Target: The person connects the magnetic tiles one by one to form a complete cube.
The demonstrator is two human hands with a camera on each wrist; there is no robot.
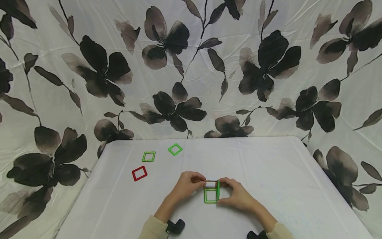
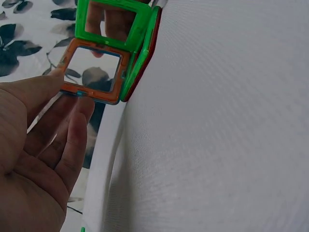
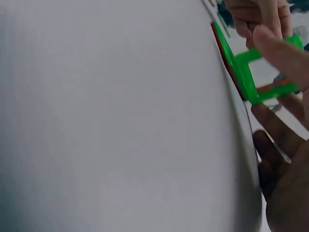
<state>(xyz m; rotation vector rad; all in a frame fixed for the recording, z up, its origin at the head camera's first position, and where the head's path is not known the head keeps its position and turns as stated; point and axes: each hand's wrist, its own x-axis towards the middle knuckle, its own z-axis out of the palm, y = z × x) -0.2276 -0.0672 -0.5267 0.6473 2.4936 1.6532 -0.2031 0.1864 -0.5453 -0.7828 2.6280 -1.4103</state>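
Magnetic tiles, square open frames, are joined on the white table. A green tile (image 1: 211, 201) lies flat, with a red tile (image 2: 153, 46) against its underside. At its far edge an orange tile (image 2: 121, 72) stands upright, pinched near its outer corner between thumb and fingers of my left hand (image 1: 186, 184). On the right side stands another green tile (image 3: 276, 92), which my right hand (image 1: 238, 196) holds with the thumb at its near end and fingers at its far end. The two standing tiles meet at a corner.
To the left on the table (image 1: 283, 172) lie a loose red tile (image 1: 133, 176), a green tile (image 1: 148, 160) and another green tile (image 1: 171, 152) turned like a diamond. A flower-patterned cloth (image 1: 221, 99) hangs behind the table's far edge.
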